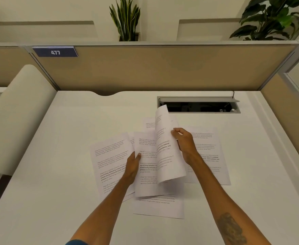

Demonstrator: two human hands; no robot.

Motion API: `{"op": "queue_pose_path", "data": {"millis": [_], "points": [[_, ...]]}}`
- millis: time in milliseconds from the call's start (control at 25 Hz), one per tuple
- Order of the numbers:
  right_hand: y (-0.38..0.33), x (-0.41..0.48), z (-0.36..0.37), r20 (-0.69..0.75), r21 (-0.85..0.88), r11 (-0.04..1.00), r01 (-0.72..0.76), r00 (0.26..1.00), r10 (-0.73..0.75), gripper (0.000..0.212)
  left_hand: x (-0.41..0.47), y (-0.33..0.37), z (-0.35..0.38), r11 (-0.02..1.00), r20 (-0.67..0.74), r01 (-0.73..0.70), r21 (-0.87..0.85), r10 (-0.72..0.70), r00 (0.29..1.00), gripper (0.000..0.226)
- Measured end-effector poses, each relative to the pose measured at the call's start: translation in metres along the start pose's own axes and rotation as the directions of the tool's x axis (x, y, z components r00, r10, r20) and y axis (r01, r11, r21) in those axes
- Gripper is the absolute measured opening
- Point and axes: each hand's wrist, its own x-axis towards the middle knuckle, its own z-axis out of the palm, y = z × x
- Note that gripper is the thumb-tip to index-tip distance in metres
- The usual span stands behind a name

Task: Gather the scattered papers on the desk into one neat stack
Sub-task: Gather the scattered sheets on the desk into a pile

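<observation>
Several printed white sheets lie overlapping in the middle of the white desk (56, 174). My right hand (184, 144) pinches the right edge of one sheet (166, 156), lifted and curled upright above the pile. My left hand (132, 165) grips the left edge of the middle sheet (147, 181). A tilted sheet (109, 160) lies to the left, another sheet (210, 156) lies flat to the right, and one (159, 207) sticks out toward me under the pile. A corner of a further sheet (149, 123) shows behind.
An open cable hatch (198, 106) is cut into the desk just behind the papers. Beige partition panels (163, 68) close the back and right side. A rounded white divider (16, 112) stands at the left. Plants (127, 18) sit beyond the partition.
</observation>
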Motion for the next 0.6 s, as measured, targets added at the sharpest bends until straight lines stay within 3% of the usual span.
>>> {"op": "queue_pose_path", "data": {"millis": [80,440,600], "points": [[0.013,0.006,-0.011,-0.009,0.086,0.994,-0.065,0.998,0.066,0.015,-0.003,0.005,-0.002,1.000,-0.001,-0.002,0.003,0.002,1.000,0.037],[0.095,0.011,-0.025,-0.168,-0.178,0.977,-0.120,0.982,0.090,0.020,-0.003,0.003,-0.002,0.991,0.016,0.044,-0.129,-0.042,0.999,0.048],[0.101,0.008,-0.017,-0.156,-0.165,0.983,-0.076,0.987,0.050,0.015,-0.006,0.010,-0.001,0.988,0.099,-0.151,0.018,0.148,0.984,0.034]]}}
